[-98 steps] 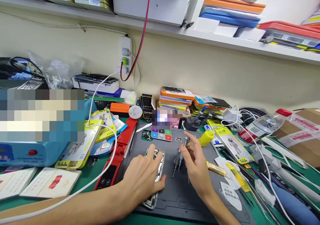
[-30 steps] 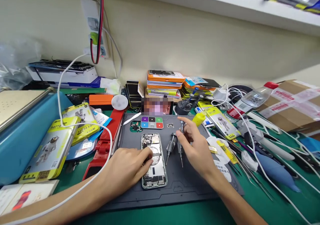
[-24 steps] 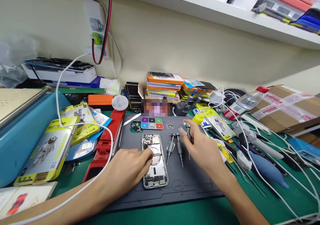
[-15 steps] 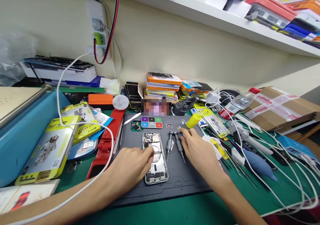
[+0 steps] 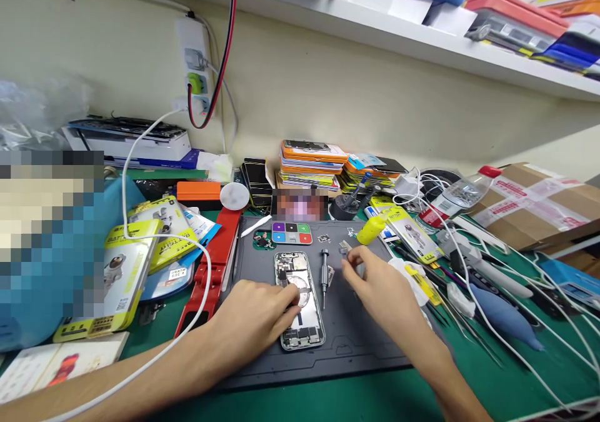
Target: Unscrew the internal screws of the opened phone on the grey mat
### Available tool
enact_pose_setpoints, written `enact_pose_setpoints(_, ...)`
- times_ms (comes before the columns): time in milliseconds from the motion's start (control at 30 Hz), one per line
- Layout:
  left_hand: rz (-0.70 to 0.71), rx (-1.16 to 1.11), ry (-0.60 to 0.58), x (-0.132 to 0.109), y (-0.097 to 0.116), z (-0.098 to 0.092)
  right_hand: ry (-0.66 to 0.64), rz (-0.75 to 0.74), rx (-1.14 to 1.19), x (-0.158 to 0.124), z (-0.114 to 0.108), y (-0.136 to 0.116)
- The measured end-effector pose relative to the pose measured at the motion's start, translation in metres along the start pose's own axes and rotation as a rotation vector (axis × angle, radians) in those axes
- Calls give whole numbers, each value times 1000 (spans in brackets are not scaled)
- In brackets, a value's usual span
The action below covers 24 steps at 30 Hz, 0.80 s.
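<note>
An opened phone (image 5: 307, 322) lies on the dark grey mat (image 5: 365, 341), its inner parts showing. My left hand (image 5: 262, 309) rests over the phone's left side, fingers bent together; what is between the fingertips, if anything, is hidden. A grey screwdriver (image 5: 324, 278) lies just right of the phone, beside a small metal part (image 5: 330, 276). Further right, my right hand (image 5: 379, 284) is above the mat with fingers curled in; its grip is hidden. Small pieces (image 5: 345, 246) lie just beyond its fingertips.
A coloured tray (image 5: 291, 234) and a yellow bottle (image 5: 370, 229) stand at the mat's back. To the left are a red holder (image 5: 218, 253) and yellow battery packs (image 5: 162, 228). Tweezers, a blue blower (image 5: 506, 316) and white cables lie on the right.
One of the two screwdrivers beside the phone is no longer visible on the mat. My right hand's fingers have curled inward. The view has shifted slightly; my left hand stays over the phone.
</note>
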<state>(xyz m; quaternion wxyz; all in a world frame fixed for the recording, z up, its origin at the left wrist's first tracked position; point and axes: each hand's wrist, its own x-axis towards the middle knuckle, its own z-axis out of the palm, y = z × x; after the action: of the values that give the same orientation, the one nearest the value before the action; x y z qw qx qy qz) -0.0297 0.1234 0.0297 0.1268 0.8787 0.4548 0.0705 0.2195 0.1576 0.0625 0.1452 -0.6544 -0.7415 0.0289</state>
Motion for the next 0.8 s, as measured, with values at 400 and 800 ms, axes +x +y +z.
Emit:
enact_pose_setpoints(400,1,-46,20,-3,1,0,343,-172,737,-64,55,-9)
enact_pose_setpoints(800,0,-41,16,-3,1,0,357,-501,809,-66,41,-33)
